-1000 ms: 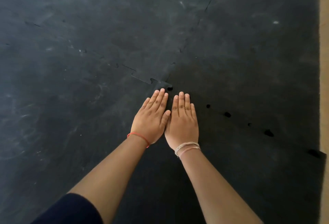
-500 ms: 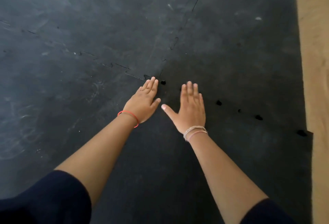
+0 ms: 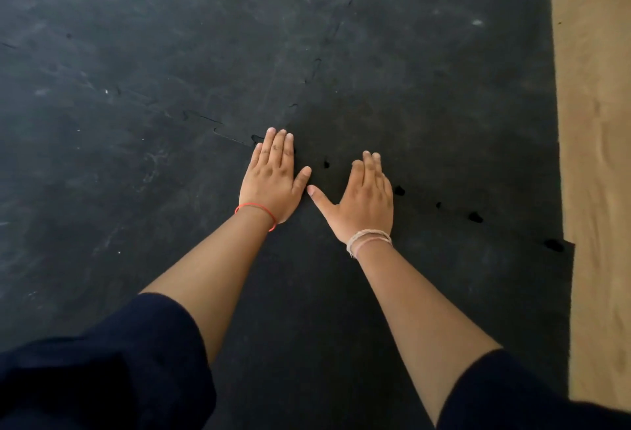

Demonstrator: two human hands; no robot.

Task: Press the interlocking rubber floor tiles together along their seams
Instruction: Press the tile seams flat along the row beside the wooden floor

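Black interlocking rubber floor tiles [image 3: 426, 95] cover the floor. A jigsaw seam [image 3: 225, 131] runs from the left to the spot where four tiles meet, and goes on to the right as a row of small dark gaps [image 3: 474, 217]. Another seam [image 3: 336, 28] runs away from me. My left hand [image 3: 271, 178] lies flat, palm down, fingers together, over the corner junction. My right hand [image 3: 367, 199] lies flat on the seam to its right, thumb spread toward the left hand. Neither hand holds anything.
Bare tan floor [image 3: 597, 156] shows along the right side past the tiles' edge. The near right tile's corner [image 3: 568, 247] juts out a little past the tile behind it. Pale scuff marks cover the tiles on the left.
The hands, side by side a second ago, have parted: the right one has slid to the right along the seam, the left has stayed at the corner. The camera has drawn back.
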